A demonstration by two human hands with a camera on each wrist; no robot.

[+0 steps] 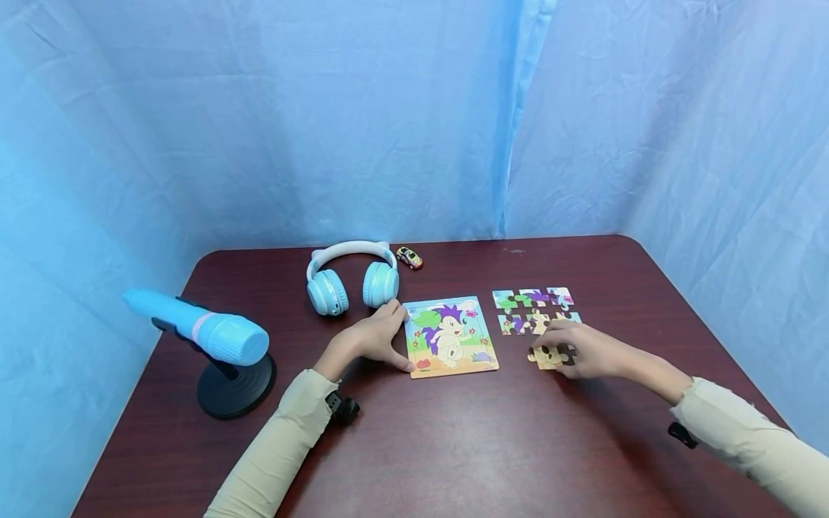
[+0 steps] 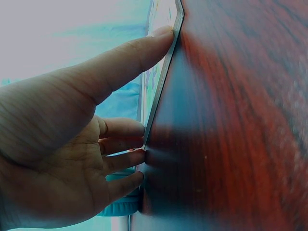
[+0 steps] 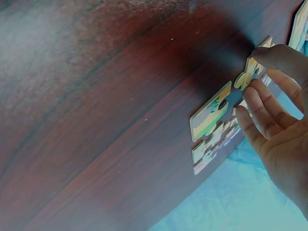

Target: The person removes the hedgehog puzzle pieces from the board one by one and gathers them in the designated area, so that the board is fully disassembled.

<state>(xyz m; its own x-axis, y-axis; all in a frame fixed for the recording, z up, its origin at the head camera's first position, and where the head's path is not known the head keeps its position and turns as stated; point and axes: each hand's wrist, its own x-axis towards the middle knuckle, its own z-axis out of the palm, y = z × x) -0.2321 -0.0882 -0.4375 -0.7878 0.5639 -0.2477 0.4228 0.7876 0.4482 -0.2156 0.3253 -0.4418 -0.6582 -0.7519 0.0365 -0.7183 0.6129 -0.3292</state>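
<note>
A square picture board (image 1: 451, 336) with a purple-haired cartoon hedgehog lies flat at mid-table. My left hand (image 1: 378, 337) rests at its left side, thumb and fingers spread. In the left wrist view the thumb (image 2: 161, 38) touches the board's edge (image 2: 166, 62), and the fingertips are right at that edge farther along. My right hand (image 1: 578, 348) is over the loose jigsaw pieces to the right, pinching a yellowish jigsaw piece (image 3: 249, 71) between thumb and fingers. A green-and-grey jigsaw piece (image 3: 211, 113) lies beside it. Behind are rows of other jigsaw pieces (image 1: 534, 296).
Blue headphones (image 1: 328, 291) stand just behind my left hand, with a small toy car (image 1: 409, 257) near them. A blue microphone (image 1: 227, 337) on a round black stand (image 1: 236, 392) occupies the table's left. Blue curtains (image 1: 388, 144) border the dark wooden table (image 1: 453, 446).
</note>
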